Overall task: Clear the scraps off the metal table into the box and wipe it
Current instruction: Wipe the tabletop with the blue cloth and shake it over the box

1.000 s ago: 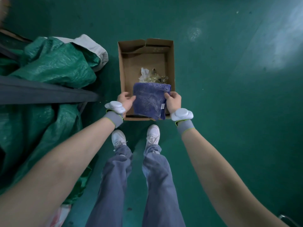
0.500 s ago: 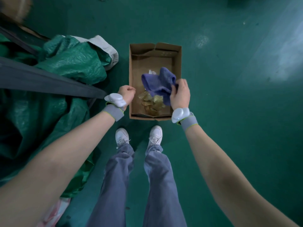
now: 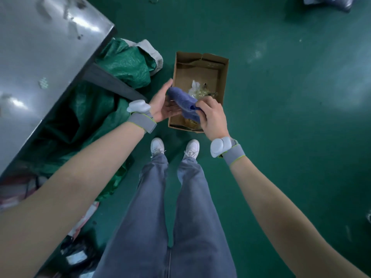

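Note:
An open cardboard box (image 3: 223, 81) stands on the green floor in front of my feet, with clear and yellowish scraps (image 3: 201, 91) inside. A bunched blue cloth (image 3: 183, 101) hangs over the box's near left part. My right hand (image 3: 212, 117) is shut on its lower end. My left hand (image 3: 162, 103) is spread open with its palm against the cloth's left side. The metal table (image 3: 40, 63) fills the upper left, with several small scraps (image 3: 75, 27) lying on it.
A crumpled green tarp (image 3: 124, 65) and grey fabric (image 3: 154, 53) lie under the table beside the box. Packets and dark items (image 3: 80, 255) sit on the floor at lower left. A bagged bundle (image 3: 329, 2) is at the top right.
The view has swung up and left, bringing the table top into sight. My left hand opened from a fist and came against the cloth, which my right hand carried to the box's near left.

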### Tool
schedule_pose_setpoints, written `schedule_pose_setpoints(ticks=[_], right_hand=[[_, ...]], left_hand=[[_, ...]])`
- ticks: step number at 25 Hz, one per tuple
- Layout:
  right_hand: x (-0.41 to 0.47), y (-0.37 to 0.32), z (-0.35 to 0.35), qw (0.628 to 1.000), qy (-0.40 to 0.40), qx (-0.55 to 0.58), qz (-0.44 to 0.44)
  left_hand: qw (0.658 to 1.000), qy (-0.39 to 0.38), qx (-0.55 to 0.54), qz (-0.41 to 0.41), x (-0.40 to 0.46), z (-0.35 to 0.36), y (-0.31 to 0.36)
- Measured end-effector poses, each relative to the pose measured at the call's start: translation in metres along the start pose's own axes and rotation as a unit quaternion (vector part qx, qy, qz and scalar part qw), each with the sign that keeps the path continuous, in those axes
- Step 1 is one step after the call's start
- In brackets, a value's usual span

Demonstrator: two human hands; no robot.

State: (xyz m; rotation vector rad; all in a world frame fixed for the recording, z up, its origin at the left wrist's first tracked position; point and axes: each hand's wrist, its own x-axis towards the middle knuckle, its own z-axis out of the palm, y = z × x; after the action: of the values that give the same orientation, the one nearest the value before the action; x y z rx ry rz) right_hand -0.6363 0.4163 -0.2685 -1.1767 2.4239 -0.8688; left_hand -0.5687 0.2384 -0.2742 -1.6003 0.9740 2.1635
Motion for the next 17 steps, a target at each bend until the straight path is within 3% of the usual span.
schedule_pose_setpoints(ticks=[4,7,9,12,15,16,17], right_hand=[[-0.012,-0.03,-0.029,0.999,-0.013,0.024,-0.024],[-0.012,-0.037,-0.047,0.983,0.005,0.115,0.141],[-0.001,-0.046,-0.06,0.936,0.018,0.2,0.288],[0.018,-0.068,-0.076,0.834,-0.047,0.37,0.405],[0.034,-0.092,-0.081,0.731,-0.13,0.517,0.427],[0.036,-0.111,-0.079,0.718,-0.154,0.538,0.414],[0.041,-0.126,-0.077,0.732,-0.164,0.533,0.391]], left_hand=[[0.997,0.055,-0.026,0.052,-0.043,0.007,-0.001],[0.995,0.027,-0.047,0.086,-0.073,0.012,0.001],[0.995,0.002,-0.032,0.099,-0.1,0.018,0.009],[0.991,-0.018,-0.034,0.127,-0.146,0.015,0.022],[0.985,-0.023,-0.055,0.159,-0.188,-0.004,0.033],[0.981,-0.008,-0.071,0.179,-0.203,-0.019,0.033],[0.976,0.015,-0.087,0.197,-0.214,-0.033,0.035]])
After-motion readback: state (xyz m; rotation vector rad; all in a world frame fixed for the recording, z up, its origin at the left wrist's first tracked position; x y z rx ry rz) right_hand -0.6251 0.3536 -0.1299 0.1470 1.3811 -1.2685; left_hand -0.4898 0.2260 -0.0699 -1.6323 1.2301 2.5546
